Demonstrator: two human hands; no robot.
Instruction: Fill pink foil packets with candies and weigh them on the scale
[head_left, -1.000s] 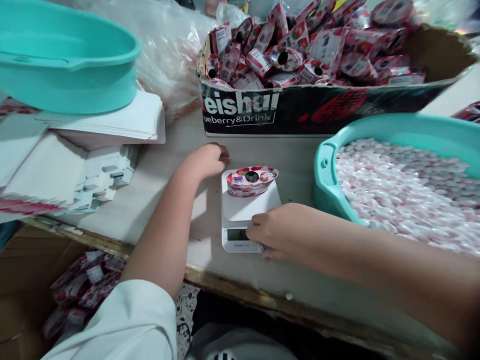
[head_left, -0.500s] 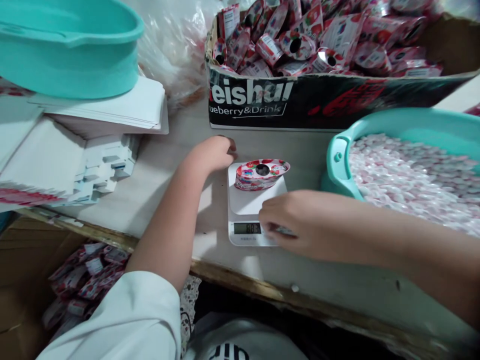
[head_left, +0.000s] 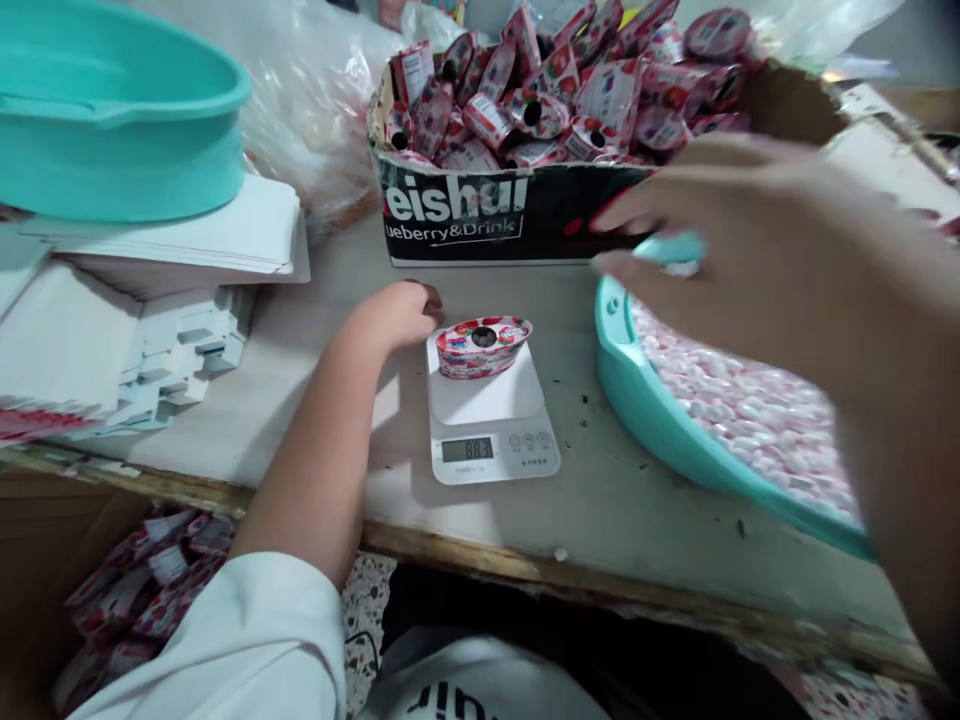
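A small white digital scale (head_left: 491, 420) sits on the table with its display lit. A red and pink printed packet (head_left: 482, 345) stands on the scale's platform. My left hand (head_left: 397, 312) rests curled on the table just left of the packet, fingers closed beside it. My right hand (head_left: 750, 240) is raised, blurred, over the near rim of the teal basin (head_left: 660, 420), which is full of small pink and white wrapped candies (head_left: 750, 410). Its fingers are spread, and nothing shows in them.
A black cardboard box (head_left: 510, 215) piled with the same red packets stands behind the scale. At the left lie stacks of flat white cartons (head_left: 172, 300) under a second teal basin (head_left: 112, 120). A carton of packets (head_left: 142, 590) sits below the table edge.
My right hand has lifted off the front of the scale and swung up and right over the candy basin. The scale's display is now uncovered. My left hand stays by the packet.
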